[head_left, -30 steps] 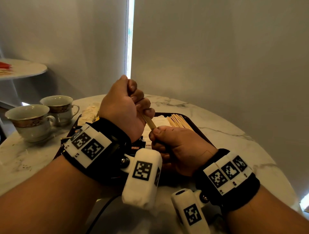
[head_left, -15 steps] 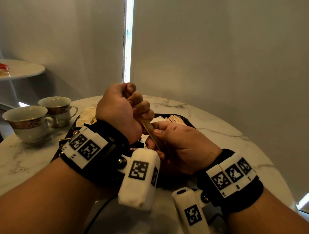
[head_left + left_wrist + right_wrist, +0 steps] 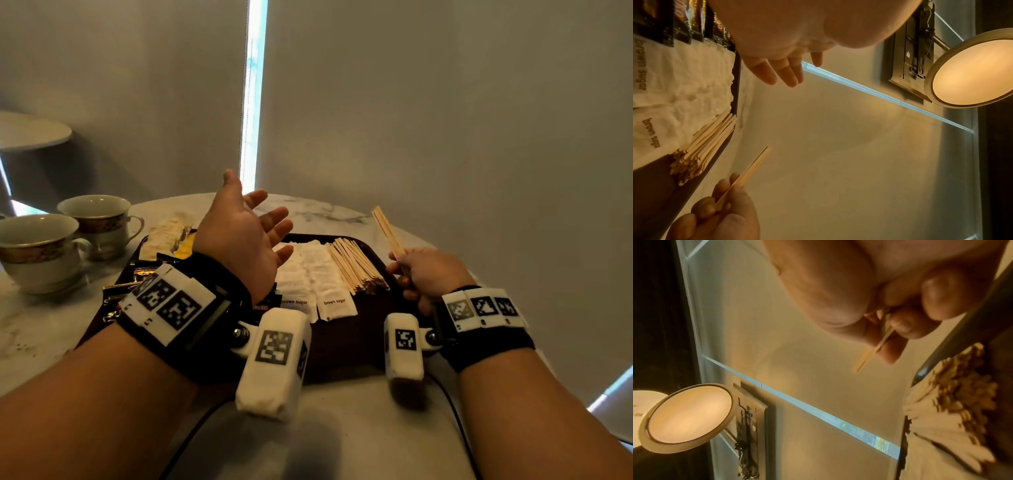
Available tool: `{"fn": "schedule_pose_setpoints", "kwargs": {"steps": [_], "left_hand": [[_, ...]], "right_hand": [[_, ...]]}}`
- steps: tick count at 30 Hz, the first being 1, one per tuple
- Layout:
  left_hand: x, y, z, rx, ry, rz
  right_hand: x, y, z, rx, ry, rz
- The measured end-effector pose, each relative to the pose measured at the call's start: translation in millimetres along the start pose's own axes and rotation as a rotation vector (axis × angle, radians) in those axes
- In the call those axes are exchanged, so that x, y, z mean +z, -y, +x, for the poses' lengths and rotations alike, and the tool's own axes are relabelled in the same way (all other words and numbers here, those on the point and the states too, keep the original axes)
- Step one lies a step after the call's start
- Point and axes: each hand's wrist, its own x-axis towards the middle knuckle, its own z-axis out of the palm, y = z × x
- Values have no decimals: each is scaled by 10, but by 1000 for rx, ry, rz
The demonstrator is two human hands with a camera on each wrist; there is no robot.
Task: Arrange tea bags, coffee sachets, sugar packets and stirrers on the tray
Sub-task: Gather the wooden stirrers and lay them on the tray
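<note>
A dark tray lies on the marble table. On it are dark coffee sachets at left, white brown sugar packets in the middle and a pile of wooden stirrers at right. My right hand sits just right of the pile and grips a few stirrers that point up and away; the same held stirrers show in both wrist views. My left hand hovers above the tray's left half, palm turned up, fingers spread, holding nothing.
Two gold-rimmed teacups stand on the table left of the tray. Pale wrapped tea bags lie at the tray's far left corner. A second round table is at far left. A grey wall rises behind.
My hands have parted. The left hand has let go of the stirrers and opened palm up; the right hand has carried them to the right of the pile.
</note>
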Motion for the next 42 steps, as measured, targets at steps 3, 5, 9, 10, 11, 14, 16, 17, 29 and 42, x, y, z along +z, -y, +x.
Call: {"fn": "schedule_pose_setpoints", "kwargs": {"steps": [3,5,9,10,11,14,16,17,29,42], "left_hand": [[-9,13,6,3,-17,21],[-12,14,10,1,-8,31],[-7,10,6,-21,9,44],[-5,13,4,-25,10,50],[-2,15,5,-26,11,57],[-2,18,11,-44,21,69],[-12,15,15,-54,31,68],[-18,16,21,-59,36,70],[-27,41,63,-96,40,105],[-33,49,44,-98,42,120]], "right_hand": [[-20,-38,83,69,32,51],[-13,-72,115,134,39,128],[35,-18,178,181,16,41],[53,20,205,181,-8,-40],[81,78,241,176,-27,-126],[109,223,277,133,-26,-355],[105,287,259,81,31,-490],[114,312,259,54,57,-553],[207,440,150,-297,180,-1734],[279,438,327,-290,229,-1867]]}}
